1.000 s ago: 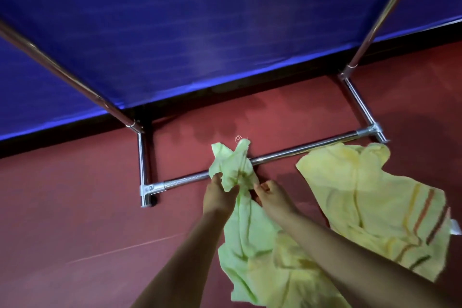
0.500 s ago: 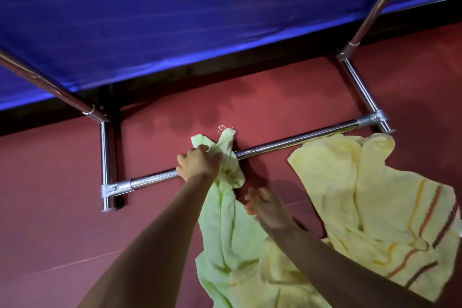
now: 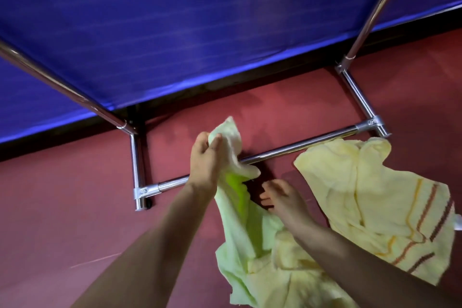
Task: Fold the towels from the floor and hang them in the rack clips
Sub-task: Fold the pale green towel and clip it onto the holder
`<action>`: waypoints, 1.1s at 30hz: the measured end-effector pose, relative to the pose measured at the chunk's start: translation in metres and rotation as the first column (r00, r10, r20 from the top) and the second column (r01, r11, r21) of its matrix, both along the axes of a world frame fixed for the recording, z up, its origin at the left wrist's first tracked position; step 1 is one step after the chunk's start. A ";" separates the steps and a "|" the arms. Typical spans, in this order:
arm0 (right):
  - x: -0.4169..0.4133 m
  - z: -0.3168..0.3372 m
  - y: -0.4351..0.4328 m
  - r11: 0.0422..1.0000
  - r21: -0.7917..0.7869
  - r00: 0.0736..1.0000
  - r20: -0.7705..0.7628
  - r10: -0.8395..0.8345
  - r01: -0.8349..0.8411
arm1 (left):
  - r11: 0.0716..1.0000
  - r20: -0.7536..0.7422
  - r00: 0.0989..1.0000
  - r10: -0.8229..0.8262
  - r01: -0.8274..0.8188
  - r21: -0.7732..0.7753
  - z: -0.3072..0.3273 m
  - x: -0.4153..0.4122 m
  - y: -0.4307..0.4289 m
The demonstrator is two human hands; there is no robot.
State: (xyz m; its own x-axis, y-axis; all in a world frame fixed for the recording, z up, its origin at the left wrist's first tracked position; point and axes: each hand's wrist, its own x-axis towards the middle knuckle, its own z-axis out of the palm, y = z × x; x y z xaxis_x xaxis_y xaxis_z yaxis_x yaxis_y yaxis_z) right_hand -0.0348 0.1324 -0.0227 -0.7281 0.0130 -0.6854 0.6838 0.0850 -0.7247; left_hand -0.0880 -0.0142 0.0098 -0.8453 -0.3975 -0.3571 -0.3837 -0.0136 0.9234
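My left hand [image 3: 203,157] pinches the pale green terry towel's [image 3: 240,227] corner above the chrome floor bar [image 3: 300,144] to find its edge, right hand [image 3: 282,199] spread empty just below

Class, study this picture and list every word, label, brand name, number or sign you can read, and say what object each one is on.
None: no readable text appears anywhere in this view.
Striped yellow towel: a small white tag shows at its right edge, too small and cut off to read.
Green towel, held by the left hand: no label visible.
Metal rack and blue sheet: no markings.
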 end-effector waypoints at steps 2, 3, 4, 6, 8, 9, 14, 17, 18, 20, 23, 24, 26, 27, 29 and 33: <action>-0.003 0.025 0.005 0.999 -0.028 0.998 -0.057 -0.031 0.030 | 0.995 -0.022 1.000 -0.010 0.013 0.100 0.032 0.004 -0.004; -0.004 0.037 0.008 0.999 -0.030 0.995 -0.099 -0.024 0.021 | 0.989 -0.034 0.999 -0.022 0.027 0.144 0.046 0.006 -0.006; -0.008 0.056 0.010 0.999 -0.048 0.991 -0.134 -0.012 0.005 | 0.983 -0.048 0.998 -0.048 0.056 0.174 0.069 0.008 -0.007; -0.012 0.088 0.013 0.992 -0.115 0.989 -0.145 0.038 -0.055 | 0.966 -0.048 0.991 -0.127 0.135 0.222 0.102 0.013 -0.002; -0.015 0.127 0.012 0.971 -0.163 0.975 -0.169 0.146 -0.174 | 0.949 -0.067 0.977 -0.204 0.214 0.232 0.142 0.022 0.002; -0.016 0.148 0.010 0.961 -0.168 0.963 -0.192 0.187 -0.220 | 0.939 -0.089 0.966 -0.241 0.255 0.231 0.163 0.027 0.005; -0.009 0.268 0.003 0.928 -0.219 0.905 -0.373 0.206 -0.302 | 0.890 -0.243 0.907 -0.344 0.397 0.224 0.281 0.056 0.018; 0.001 0.338 0.009 0.914 -0.228 0.841 -0.509 0.182 -0.336 | 0.922 -0.295 0.896 -0.333 0.374 0.097 0.347 0.079 0.016; 0.006 0.366 0.014 0.918 -0.205 0.819 -0.545 0.181 -0.340 | 0.935 -0.298 0.898 -0.324 0.353 0.046 0.374 0.091 0.016; 0.017 0.415 0.021 0.934 -0.129 0.765 -0.616 0.189 -0.335 | 0.948 -0.319 0.896 -0.309 0.316 -0.029 0.413 0.114 0.014; 0.030 0.487 0.023 0.932 0.050 0.598 -0.755 0.270 -0.358 | 0.954 -0.393 0.872 -0.293 0.292 -0.064 0.462 0.144 0.019; 0.034 0.508 0.020 0.924 0.112 0.529 -0.792 0.305 -0.365 | 0.957 -0.419 0.864 -0.279 0.286 -0.049 0.475 0.149 0.022; 0.046 0.556 0.017 0.896 0.252 0.374 -0.841 0.390 -0.366 | 0.966 -0.485 0.842 -0.237 0.256 -0.027 0.512 0.162 0.032; 0.052 0.578 0.016 0.877 0.320 0.310 -0.845 0.435 -0.359 | 0.970 -0.520 0.825 -0.222 0.239 -0.035 0.531 0.167 0.037; 0.065 0.617 0.017 0.858 0.393 0.220 -0.852 0.475 -0.330 | 0.979 -0.606 0.770 -0.200 0.188 -0.084 0.570 0.174 0.043; 0.084 0.672 0.022 0.872 0.368 0.160 -0.887 0.433 -0.323 | 0.975 -0.718 0.666 -0.203 0.073 -0.209 0.630 0.181 0.046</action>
State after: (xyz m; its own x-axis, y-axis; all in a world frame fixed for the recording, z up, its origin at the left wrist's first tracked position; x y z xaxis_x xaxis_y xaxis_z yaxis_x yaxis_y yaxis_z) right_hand 0.0488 0.1543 0.6493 -0.7602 -0.4599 0.4589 -0.5940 0.2056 -0.7778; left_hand 0.0929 0.0321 0.6400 -0.8568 -0.2466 0.4529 0.4296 0.1446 0.8914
